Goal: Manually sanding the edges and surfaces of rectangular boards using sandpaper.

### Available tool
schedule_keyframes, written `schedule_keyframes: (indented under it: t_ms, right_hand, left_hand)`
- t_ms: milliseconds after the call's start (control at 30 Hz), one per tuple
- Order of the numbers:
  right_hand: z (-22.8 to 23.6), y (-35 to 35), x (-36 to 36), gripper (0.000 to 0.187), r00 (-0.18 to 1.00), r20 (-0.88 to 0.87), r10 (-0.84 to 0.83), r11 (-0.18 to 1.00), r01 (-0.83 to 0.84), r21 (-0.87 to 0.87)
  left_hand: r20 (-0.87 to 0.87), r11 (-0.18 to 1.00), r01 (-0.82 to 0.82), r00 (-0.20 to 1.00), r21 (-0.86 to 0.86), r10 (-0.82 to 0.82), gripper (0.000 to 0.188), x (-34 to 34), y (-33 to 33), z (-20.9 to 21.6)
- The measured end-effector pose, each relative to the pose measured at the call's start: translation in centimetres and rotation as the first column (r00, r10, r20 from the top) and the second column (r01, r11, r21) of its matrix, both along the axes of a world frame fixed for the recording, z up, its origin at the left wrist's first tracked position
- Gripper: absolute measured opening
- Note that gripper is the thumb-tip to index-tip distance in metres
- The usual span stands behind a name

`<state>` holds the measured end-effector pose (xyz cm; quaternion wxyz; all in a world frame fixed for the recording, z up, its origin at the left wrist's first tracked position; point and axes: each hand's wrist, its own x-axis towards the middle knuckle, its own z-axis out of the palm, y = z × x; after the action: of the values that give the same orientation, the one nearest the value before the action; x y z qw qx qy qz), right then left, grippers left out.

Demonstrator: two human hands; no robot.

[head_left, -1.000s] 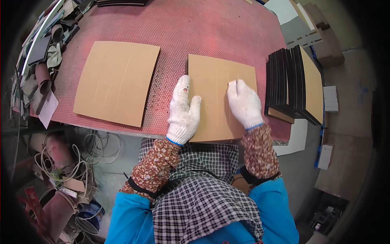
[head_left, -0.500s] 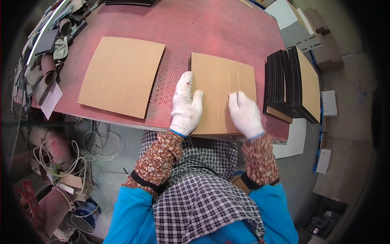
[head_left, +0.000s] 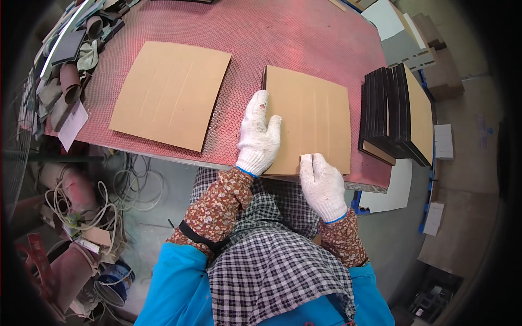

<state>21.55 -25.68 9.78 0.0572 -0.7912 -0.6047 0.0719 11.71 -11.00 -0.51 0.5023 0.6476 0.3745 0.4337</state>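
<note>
Tan board (head_left: 310,114) is being carried by pink counter (head_left: 250,41) | left edge is being touched by left hand (head_left: 259,135), thumb spread | right hand (head_left: 322,186) is being held over near edge, fingers pressed together; any pinched item indiscernible

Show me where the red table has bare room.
The widest free patch of red table lies beyond the left panel and right panel. A narrower strip runs between left panel and left hand. Crowded: the left edge, with scraps and rolls, and the right, with stacked panels.
</note>
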Motion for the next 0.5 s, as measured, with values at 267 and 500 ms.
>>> schedule_keyframes:
  t_ms: [267,500]
  right_hand:
    - [-0.9,5.3,2.2,0.023,0.984,-0.057,-0.169,0.984,0.166,-0.065]
    - [-2.9,13.9,8.0,0.038,0.986,-0.005,-0.165,0.986,0.165,-0.024]
  left_hand:
    - [-0.084,0.999,-0.007,0.996,0.049,0.011,0.061,-0.5,-0.4,0.7]
    - [-0.066,1.0,-0.006,0.998,0.024,0.008,0.061,-0.4,0.1,0.9]
